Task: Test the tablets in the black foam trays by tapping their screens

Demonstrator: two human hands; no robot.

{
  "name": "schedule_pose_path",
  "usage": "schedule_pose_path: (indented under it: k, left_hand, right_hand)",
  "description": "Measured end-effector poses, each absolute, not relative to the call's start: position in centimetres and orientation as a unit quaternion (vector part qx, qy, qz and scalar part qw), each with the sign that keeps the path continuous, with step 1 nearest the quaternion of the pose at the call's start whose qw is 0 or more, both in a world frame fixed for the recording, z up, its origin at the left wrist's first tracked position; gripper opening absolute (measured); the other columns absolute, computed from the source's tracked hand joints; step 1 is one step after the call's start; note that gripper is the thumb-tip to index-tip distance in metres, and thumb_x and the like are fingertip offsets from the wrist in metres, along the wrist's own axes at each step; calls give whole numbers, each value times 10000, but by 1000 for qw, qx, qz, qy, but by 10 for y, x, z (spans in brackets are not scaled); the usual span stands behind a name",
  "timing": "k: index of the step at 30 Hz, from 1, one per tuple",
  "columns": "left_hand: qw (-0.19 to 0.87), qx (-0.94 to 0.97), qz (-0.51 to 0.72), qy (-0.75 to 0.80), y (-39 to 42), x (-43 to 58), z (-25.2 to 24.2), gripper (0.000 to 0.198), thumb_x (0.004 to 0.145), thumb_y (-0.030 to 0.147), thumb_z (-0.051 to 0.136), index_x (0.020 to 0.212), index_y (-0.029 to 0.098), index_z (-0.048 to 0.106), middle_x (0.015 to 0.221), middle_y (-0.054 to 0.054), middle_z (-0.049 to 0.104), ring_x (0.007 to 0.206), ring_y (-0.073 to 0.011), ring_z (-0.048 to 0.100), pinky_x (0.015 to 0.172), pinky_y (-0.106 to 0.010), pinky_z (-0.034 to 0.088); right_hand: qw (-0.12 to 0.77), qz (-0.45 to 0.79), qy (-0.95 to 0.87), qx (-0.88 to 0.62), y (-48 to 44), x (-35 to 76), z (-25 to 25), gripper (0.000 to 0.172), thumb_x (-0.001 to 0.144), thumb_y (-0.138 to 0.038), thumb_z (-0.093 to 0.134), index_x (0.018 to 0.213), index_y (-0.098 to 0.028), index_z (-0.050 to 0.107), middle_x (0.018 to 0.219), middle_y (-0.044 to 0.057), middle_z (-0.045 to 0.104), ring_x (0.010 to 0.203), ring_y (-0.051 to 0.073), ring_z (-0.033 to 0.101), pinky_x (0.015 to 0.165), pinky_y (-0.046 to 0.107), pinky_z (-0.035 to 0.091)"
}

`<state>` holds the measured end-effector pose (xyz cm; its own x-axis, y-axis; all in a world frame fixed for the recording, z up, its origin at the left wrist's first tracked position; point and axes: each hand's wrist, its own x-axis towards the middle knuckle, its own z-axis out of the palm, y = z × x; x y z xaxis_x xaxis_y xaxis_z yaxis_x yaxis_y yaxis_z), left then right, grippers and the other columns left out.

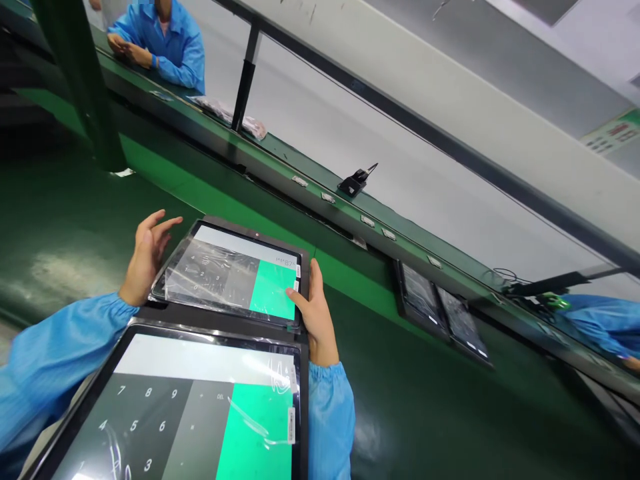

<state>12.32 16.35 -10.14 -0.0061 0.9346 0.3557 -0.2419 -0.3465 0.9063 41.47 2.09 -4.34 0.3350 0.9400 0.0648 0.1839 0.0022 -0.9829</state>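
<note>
Two tablets lie in a dark tray [225, 315], each with a calculator on its screen and clear film over the glass. The far tablet [225, 267] has wrinkled film and a green block at its right side. My right hand [316, 313] grips this tablet's right edge, thumb on the green part and index finger along the outer side; its other fingers are hidden. My left hand [143, 257] is beside the far tablet's left edge, fingers stretched and apart, holding nothing. Closest to me, the near tablet [185, 413] is partly cut off by the frame.
Beyond the tray runs a green conveyor line [280, 150] carrying small white packets and a black device [356, 182]. Another tray with two dark tablets [440, 307] sits to the right. A co-worker in blue [170, 47] leans at the far left; another blue sleeve [605, 323] shows at right.
</note>
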Motion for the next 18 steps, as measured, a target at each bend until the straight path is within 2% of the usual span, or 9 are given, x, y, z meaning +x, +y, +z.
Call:
schedule_pose_path:
  k: [5,11,15,18]
  left_hand:
    - [485,512,641,303,161,122,-102,588,971,616,443,1404,219,433,1401,-141,576,1406,-268,443,1229,-461,245]
    - [510,511,628,290,162,124,-106,607,959,636,457,1405,224,451,1403,-136,578,1361,-295,488,1223,-513,272]
    - [522,494,626,303,150,117,-100,662,903,597,590,1429,226,437,1428,-130,567,1412,-302,444,1259,-532,225]
    - [560,471,600,324,114,102,-91,677,851,571,648,1439,286,475,1451,-95,565,1440,-335,415,1272,-602,186]
  right_hand:
    - [543,399,-461,-577,17,417,-43,1108,699,-345,836,1606,-318,200,1680,-31,251,1576,233,157,1290,419,153]
    - [554,373,-415,-617,28,413,-42,1098,677,-429,825,1597,-311,237,1686,-27,217,1576,248,160,1288,445,150]
    - [578,384,-398,-601,5,401,-44,1032,759,-474,745,1611,-314,184,1699,-39,151,1581,229,111,1286,442,168]
    - [588,397,-383,-591,-48,381,-49,926,830,-421,705,1601,-376,194,1694,-72,175,1570,236,182,1279,458,215]
